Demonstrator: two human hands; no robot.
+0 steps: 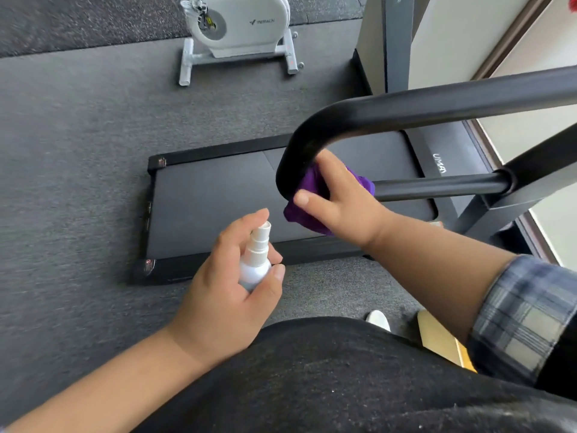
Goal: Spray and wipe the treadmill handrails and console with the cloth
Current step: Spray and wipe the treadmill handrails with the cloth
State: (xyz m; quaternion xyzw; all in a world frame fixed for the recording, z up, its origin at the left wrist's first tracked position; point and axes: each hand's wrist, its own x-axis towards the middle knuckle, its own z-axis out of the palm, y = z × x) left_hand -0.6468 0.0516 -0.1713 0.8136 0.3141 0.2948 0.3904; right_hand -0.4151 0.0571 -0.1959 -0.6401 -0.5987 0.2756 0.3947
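Purple cloth (315,195) pressed to the curved black handrail (312,135) by the right hand (340,198), which grips it; the left hand (228,285) holds a white spray bottle (256,260).

Head view: dark grey speckled floor (78,151) carries the treadmill's black deck (218,198), its side rail lettered "UMAY", partly cut off. Beyond stands a white exercise machine (240,23) marked "MERACH". Pale wall (452,35) at the right. The right arm wears a plaid sleeve (527,317).
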